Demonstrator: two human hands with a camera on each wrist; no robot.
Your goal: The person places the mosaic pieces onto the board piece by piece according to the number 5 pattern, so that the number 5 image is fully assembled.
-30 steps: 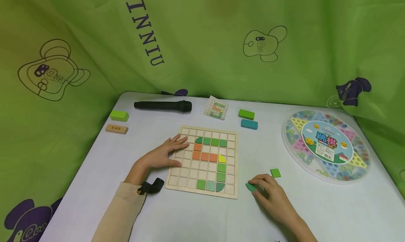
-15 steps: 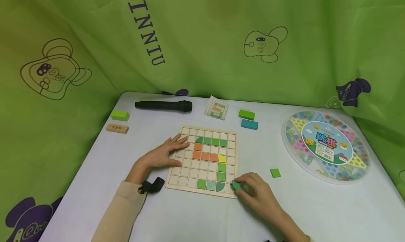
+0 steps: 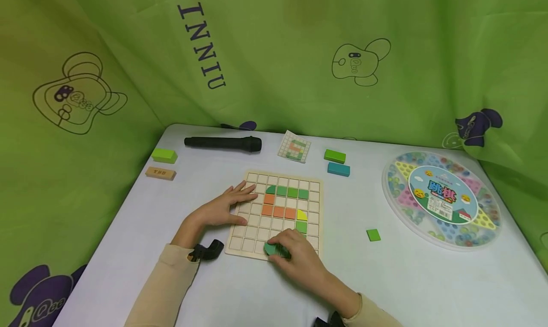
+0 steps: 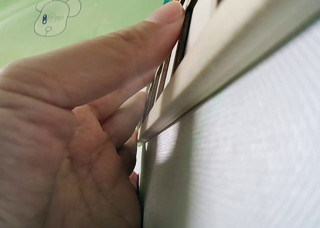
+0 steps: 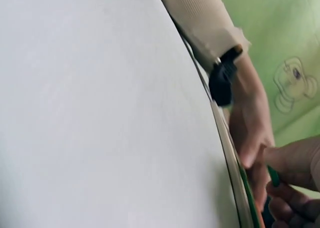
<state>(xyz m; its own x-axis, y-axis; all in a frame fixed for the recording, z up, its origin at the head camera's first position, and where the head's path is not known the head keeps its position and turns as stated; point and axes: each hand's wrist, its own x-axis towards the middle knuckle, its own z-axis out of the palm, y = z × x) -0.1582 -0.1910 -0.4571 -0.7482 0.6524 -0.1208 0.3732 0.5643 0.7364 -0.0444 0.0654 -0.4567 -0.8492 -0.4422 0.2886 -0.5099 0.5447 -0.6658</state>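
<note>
A wooden grid board (image 3: 252, 220) lies on the white table with green, orange and yellow tiles in some of its squares. My left hand (image 3: 220, 210) rests on the board's left side, fingers spread; in the left wrist view the thumb (image 4: 110, 62) lies over the board's rim (image 4: 200, 82). Between thumb and fingers my right hand (image 3: 301, 260) pinches a green curved-edge tile (image 3: 269, 248), held over the board's front row. That same tile (image 5: 273, 176) shows edge-on in the right wrist view. The right hand hides several tiles and squares at the lower right.
A loose green square tile (image 3: 373, 235) lies right of the board. Behind the board are a pattern card (image 3: 294, 146), a black microphone (image 3: 222, 144), a green block (image 3: 335, 156) and a blue block (image 3: 338, 169). A round Chinese checkers box (image 3: 443, 194) sits at the right.
My right hand has carried the green curved-edge tile leftward from the table, across the board's right edge, to its front row. The left hand has stayed in place on the board.
</note>
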